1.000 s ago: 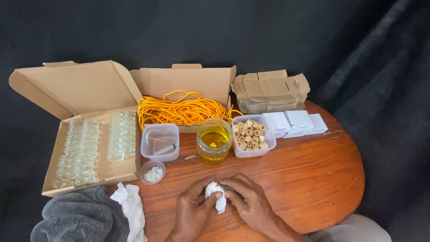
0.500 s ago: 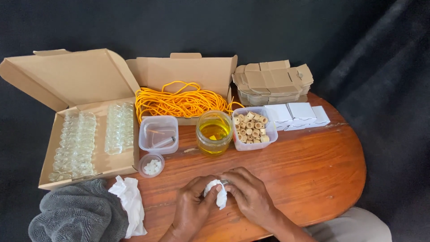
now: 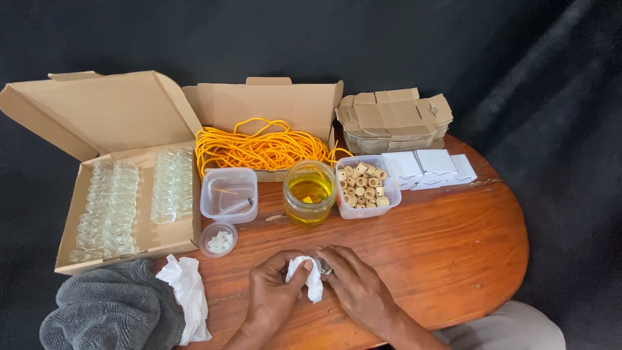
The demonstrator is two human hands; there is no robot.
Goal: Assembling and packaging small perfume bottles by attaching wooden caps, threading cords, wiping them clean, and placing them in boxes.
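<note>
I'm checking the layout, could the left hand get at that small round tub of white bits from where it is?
Probably yes. The left hand is holding a white tissue with the right hand, but bare table lies between it and the small round tub. It would likely have to let go first.

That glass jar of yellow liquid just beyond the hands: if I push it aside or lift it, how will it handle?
The glass jar looks about half full of yellow liquid, so probably heavy for its size. It has no lid on, so a quick push could slosh or spill. Its smooth glass wall may be slippery, and likely breakable; it stands close to the tub of wooden beads, so a sideways push may nudge that.
</note>
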